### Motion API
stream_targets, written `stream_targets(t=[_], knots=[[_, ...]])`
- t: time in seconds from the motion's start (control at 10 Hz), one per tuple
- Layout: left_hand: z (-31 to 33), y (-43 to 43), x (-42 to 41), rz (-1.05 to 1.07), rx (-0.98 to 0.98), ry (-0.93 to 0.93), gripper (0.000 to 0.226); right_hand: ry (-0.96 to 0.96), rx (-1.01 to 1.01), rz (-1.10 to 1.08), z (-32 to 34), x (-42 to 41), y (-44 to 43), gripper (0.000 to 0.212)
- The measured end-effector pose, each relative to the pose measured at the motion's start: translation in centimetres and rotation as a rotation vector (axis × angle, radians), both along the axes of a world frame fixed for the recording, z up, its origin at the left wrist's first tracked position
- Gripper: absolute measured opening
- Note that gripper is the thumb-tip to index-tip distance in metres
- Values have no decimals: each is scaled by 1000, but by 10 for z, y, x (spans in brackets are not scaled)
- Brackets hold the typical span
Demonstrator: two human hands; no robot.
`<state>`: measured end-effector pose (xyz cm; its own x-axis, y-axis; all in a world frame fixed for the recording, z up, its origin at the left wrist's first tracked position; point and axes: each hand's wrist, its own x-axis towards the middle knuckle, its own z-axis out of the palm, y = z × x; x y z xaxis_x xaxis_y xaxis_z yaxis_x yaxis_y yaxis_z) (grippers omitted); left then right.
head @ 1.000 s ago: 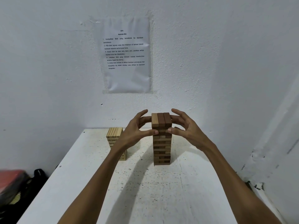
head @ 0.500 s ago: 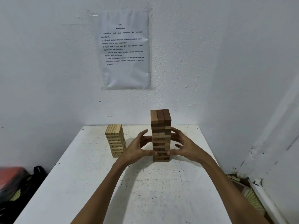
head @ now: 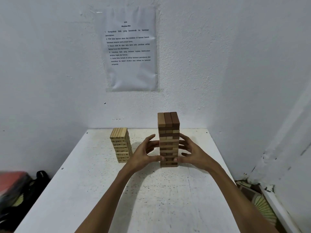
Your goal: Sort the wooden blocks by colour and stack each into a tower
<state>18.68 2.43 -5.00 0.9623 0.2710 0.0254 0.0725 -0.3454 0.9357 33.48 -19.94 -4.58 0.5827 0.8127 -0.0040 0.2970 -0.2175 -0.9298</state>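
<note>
Red and badly blurred, a shape [head: 11,180] at the lower left edge is cut off by the frame and too smeared to name. A black object [head: 40,178] just beside it is equally hard to make out. Both lie below the white surface [head: 151,207]. Toward the far left of the surface stands the light wooden tower [head: 120,145], upright, with small dark print on its block ends that cannot be read. On the wall above hangs a printed sheet [head: 131,47] in a glossy sleeve. The left hand [head: 143,155] is spread wide, its thumb tip touching the lower front of the brown wooden tower [head: 168,140] and its fingers extended along the tower's left side. That tower stands upright near the far middle of the surface, apart from the light one, with its rear face hidden. The right hand [head: 193,153] mirrors the left: released, fingers splayed along the tower's right side, thumb tip on the lower front. At the far right, a patterned item [head: 264,206] on the floor is only partly visible.
</note>
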Motion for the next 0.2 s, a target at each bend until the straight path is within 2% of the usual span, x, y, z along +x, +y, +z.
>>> stream_targets(t=[0.1,0.2], knots=[[-2,-5,-9,-7,-16,36,120,-3,-12,11,-5,-5,-8,111],[-17,-24,-40,130,32,9,87,-48,65,-203,-30,-41,-34,76]])
